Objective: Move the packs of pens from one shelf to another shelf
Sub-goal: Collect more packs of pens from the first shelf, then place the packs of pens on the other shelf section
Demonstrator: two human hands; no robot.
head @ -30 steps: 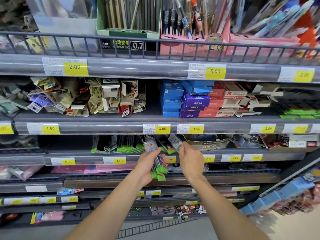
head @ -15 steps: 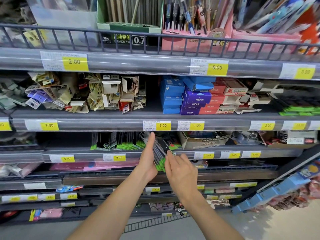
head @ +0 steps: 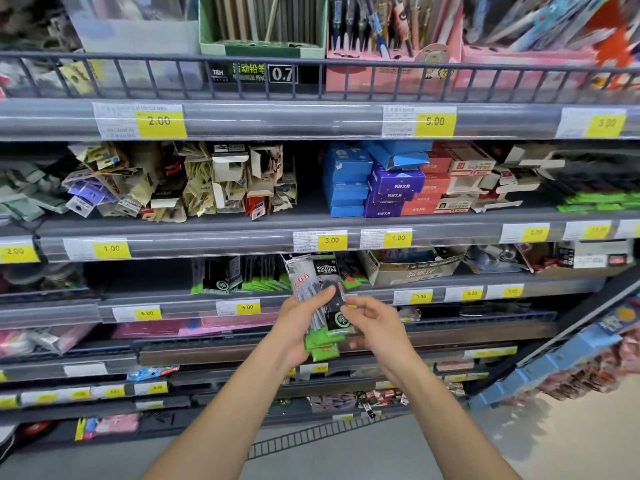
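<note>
Now left hand (head: 294, 327) grips glossy flat pen packs (head: 320, 306).

Glossy plastic packs of pens (head: 320, 299)

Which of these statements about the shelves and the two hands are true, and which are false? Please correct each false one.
1. The left hand holds a bundle of pen packs. True.
2. The right hand grips a blue box. False: it is beside the packs, fingers loosely curled, and whether it touches them is unclear.
3. More green-edged packs stand on the shelf behind the hands. True.
4. The price tag just above the held packs reads 5.00. False: it reads 3.00.
</note>
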